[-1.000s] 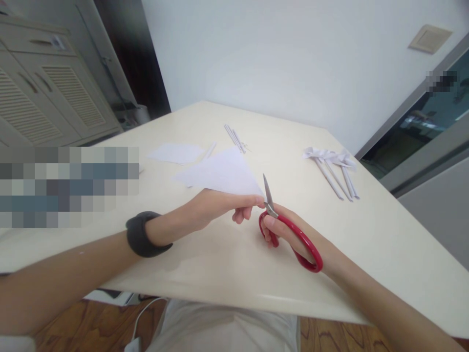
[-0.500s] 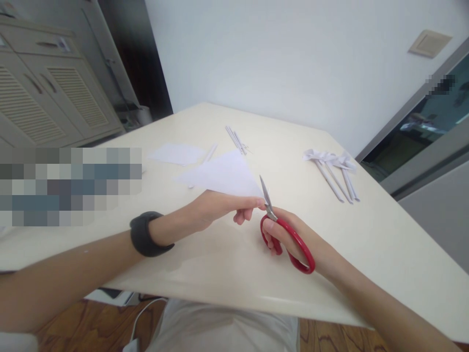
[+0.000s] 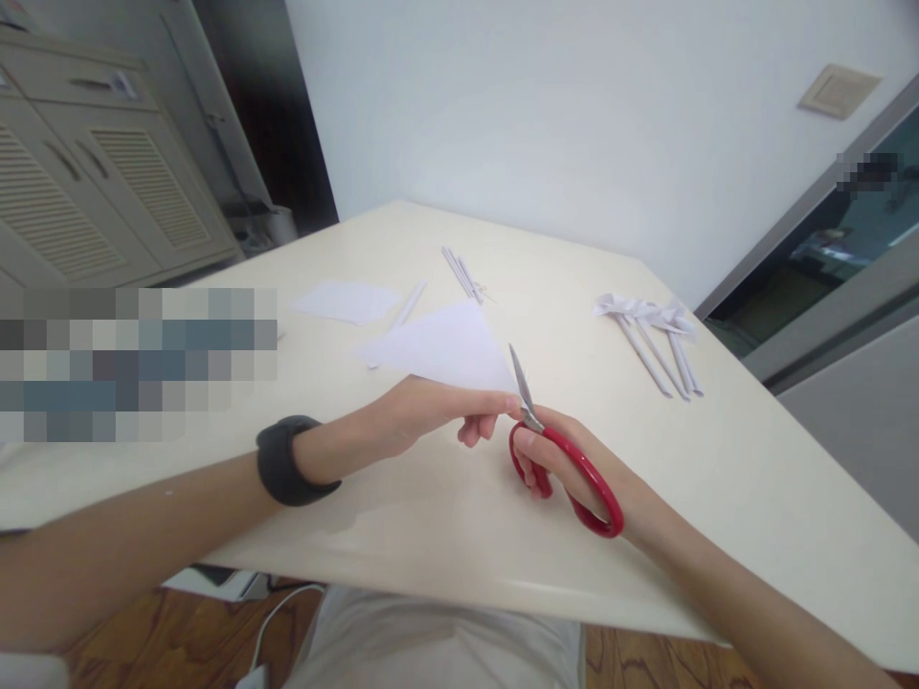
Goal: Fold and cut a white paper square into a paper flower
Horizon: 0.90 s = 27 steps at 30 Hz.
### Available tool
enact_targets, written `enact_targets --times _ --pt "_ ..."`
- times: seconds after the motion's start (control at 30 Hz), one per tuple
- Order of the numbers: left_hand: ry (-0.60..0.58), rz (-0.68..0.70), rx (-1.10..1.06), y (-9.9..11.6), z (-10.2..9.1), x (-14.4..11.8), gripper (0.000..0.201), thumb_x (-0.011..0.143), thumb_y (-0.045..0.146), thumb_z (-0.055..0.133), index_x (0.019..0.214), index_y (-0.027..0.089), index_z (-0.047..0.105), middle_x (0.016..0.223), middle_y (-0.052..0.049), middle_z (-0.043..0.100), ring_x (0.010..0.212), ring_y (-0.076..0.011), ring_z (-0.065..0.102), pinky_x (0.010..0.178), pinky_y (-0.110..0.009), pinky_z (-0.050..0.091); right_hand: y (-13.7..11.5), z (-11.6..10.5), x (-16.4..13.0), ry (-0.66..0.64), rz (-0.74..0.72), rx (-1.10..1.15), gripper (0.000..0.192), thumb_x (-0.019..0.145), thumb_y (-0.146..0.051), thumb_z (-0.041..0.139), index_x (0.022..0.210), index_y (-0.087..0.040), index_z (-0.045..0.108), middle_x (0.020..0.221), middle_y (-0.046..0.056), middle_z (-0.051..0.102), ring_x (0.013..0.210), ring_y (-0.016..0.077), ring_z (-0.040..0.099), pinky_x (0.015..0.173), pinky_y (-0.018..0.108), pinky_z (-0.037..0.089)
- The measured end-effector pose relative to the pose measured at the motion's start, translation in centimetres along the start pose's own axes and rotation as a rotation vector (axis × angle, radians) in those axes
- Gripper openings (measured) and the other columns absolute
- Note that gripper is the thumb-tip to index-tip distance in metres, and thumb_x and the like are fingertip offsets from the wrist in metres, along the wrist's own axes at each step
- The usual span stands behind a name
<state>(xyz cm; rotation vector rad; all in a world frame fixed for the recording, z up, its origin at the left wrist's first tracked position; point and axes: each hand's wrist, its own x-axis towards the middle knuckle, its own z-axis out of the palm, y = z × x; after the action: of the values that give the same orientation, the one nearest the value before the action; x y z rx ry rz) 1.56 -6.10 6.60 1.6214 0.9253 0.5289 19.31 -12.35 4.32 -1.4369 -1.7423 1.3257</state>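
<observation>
Between thumb and fingers, my left hand point(image 3: 437, 407) pinches one corner of a white sheet of paper point(image 3: 449, 344), which spreads away above the table. My right hand point(image 3: 556, 450) grips red-handled scissors point(image 3: 585, 478) by the loops. Their metal blades point up and away, right at the pinched corner beside my left fingertips. How far the blades are parted is hard to make out. Farther off on the table lie another piece of white paper point(image 3: 348, 301) and a thin paper strip point(image 3: 409, 304).
Several thin rolled paper sticks point(image 3: 463, 273) lie toward the back of the white table point(image 3: 646, 584). At the right, a crumpled paper piece point(image 3: 646, 314) joins several paper tubes point(image 3: 650, 364). A white wall point(image 3: 488, 124) borders the table's far side.
The sheet in my left hand has shifted slightly, its far left corner drawing a little to the right. Both hands keep their grips, and the scissors have barely moved.
</observation>
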Motion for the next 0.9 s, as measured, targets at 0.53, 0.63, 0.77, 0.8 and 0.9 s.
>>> enact_targets --times 0.53,0.63,0.77,0.8,0.9 --pt "-0.006 0.009 0.010 -0.41 -0.11 0.15 0.042 0.070 0.049 0.060 0.043 0.018 0.053 0.045 0.003 0.050 0.054 -0.0122 0.049 0.064 -0.026 0.042 -0.19 0.33 -0.12 0.027 0.002 0.050 0.032 0.086 -0.048 0.042 0.071 -0.019 0.041 0.060 -0.003 0.051 0.052 0.0094 0.050 0.054 0.024 0.043" --pt "-0.004 -0.006 0.001 -0.17 0.00 0.11 0.042 0.070 0.047 0.060 0.042 0.018 0.052 0.044 0.003 0.049 0.054 -0.0117 0.049 0.063 -0.026 0.042 -0.04 0.35 -0.03 0.026 0.013 0.027 0.033 0.086 -0.049 0.041 0.073 -0.019 0.043 0.060 -0.003 0.052 0.051 0.0095 0.050 0.054 0.024 0.043" --pt "0.017 0.013 0.001 0.30 0.23 -0.03 0.039 0.071 0.042 0.060 0.043 0.017 0.052 0.044 0.003 0.049 0.052 -0.0116 0.048 0.062 -0.026 0.041 0.01 0.35 -0.03 0.024 0.027 0.015 0.035 0.086 -0.051 0.040 0.074 -0.019 0.045 0.061 -0.002 0.053 0.050 0.0095 0.050 0.052 0.024 0.042" --pt "0.023 0.010 0.005 0.37 0.27 -0.06 0.038 0.071 0.042 0.060 0.043 0.017 0.052 0.044 0.003 0.049 0.052 -0.0117 0.048 0.062 -0.026 0.041 -0.02 0.35 -0.05 0.026 0.023 0.018 0.035 0.086 -0.051 0.040 0.074 -0.019 0.045 0.061 -0.002 0.052 0.050 0.0094 0.049 0.052 0.024 0.042" --pt "0.034 -0.014 0.009 0.36 0.26 -0.12 0.038 0.070 0.043 0.060 0.043 0.018 0.052 0.044 0.003 0.049 0.053 -0.0119 0.048 0.063 -0.026 0.042 -0.11 0.39 -0.14 0.034 0.010 0.026 0.033 0.085 -0.049 0.043 0.072 -0.019 0.042 0.060 -0.003 0.050 0.049 0.0092 0.049 0.049 0.023 0.041"
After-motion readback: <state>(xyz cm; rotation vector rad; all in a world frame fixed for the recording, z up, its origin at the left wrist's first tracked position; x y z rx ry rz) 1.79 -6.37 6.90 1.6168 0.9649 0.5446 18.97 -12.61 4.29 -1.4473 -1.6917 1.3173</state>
